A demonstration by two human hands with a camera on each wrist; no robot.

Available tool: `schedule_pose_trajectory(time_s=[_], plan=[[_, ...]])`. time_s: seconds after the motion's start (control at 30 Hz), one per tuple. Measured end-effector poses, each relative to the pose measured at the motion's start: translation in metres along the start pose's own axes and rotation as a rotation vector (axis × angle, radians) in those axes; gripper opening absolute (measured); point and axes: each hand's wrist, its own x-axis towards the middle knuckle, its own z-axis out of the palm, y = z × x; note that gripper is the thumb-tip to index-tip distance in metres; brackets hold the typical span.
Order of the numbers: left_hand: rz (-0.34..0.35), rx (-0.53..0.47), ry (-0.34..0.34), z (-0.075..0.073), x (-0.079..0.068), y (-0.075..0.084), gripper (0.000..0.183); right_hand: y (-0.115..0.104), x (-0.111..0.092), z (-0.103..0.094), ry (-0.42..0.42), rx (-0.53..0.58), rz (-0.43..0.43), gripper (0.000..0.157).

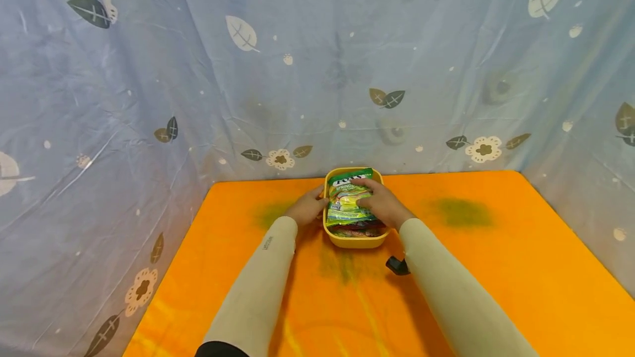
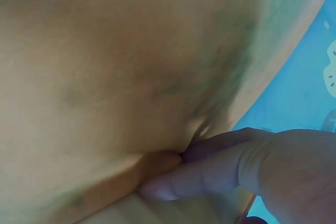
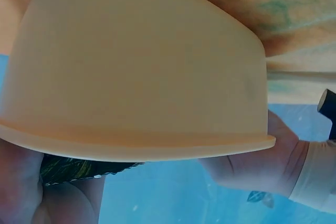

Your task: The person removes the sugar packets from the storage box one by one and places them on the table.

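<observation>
Green packet (image 1: 342,207), lettering partly legible, lying in a yellow tub (image 1: 356,243) that stands against the middle of the far edge of the orange surface (image 1: 496,269). My right hand (image 1: 384,205) lies over the packet's right side, thumb and forefinger spread apart on its face; its other fingers are hidden, and I cannot tell whether any of the foil is pinched. My left hand (image 1: 307,205) pinches the tub's left rim, thumb over it, remaining fingers largely concealed outside the wall. Reddish wrapping (image 1: 359,232) shows at the tub's near end, mostly covered by the packet. In the right wrist view the tub's wall conceals its contents except for a dark packet edge; the left wrist view is blurred. A black object (image 1: 397,265), partly hidden by the right sleeve (image 1: 446,285), I cannot identify.
</observation>
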Motion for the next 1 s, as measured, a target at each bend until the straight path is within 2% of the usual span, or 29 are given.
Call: schedule_pose_trajectory(time_s=[0.27,0.6,0.83,1.0], plan=[[-0.020,-0.025,-0.002,0.0026,-0.0021,-0.0004,0.054,-0.0022,-0.0048,0.0031,0.038,0.067,-0.006,0.054],[-0.024,-0.062,-0.008,0.0022,-0.0018,-0.0015,0.051,-0.0015,-0.0061,0.0032,0.055,0.045,-0.038,0.055],[-0.018,-0.074,-0.011,0.0025,0.0014,-0.0041,0.051,-0.0017,-0.0066,0.0006,0.065,0.165,-0.069,0.057],[-0.001,-0.093,-0.019,0.0033,0.0010,-0.0077,0.051,0.0004,-0.0056,-0.0038,0.064,0.199,-0.086,0.058]])
